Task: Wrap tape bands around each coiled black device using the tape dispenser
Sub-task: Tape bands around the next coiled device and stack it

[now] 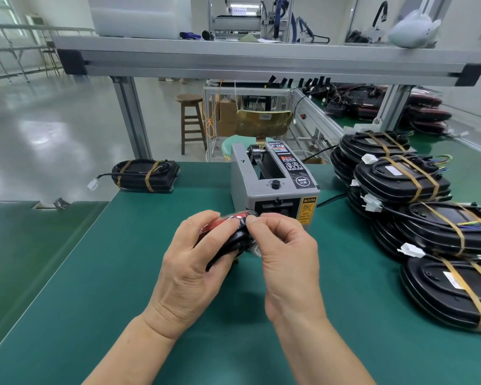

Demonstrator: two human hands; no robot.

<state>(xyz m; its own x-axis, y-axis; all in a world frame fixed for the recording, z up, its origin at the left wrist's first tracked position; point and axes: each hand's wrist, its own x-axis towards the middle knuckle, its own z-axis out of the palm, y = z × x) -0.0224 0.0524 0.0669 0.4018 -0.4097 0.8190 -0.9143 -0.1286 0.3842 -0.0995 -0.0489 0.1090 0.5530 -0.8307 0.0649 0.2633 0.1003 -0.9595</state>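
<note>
Left hand [189,262] grips the black device [231,242]; right hand [288,254] pinches its top edge

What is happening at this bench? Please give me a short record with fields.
Left hand: grips the black and red device at the outlet of the tape dispenser.
Right hand: thumb and forefinger pinch at the device's top edge; the tape itself is unclear.
Done pile: banded devices stacked at the right.
Also: one banded device at the far left of the green table.
</note>
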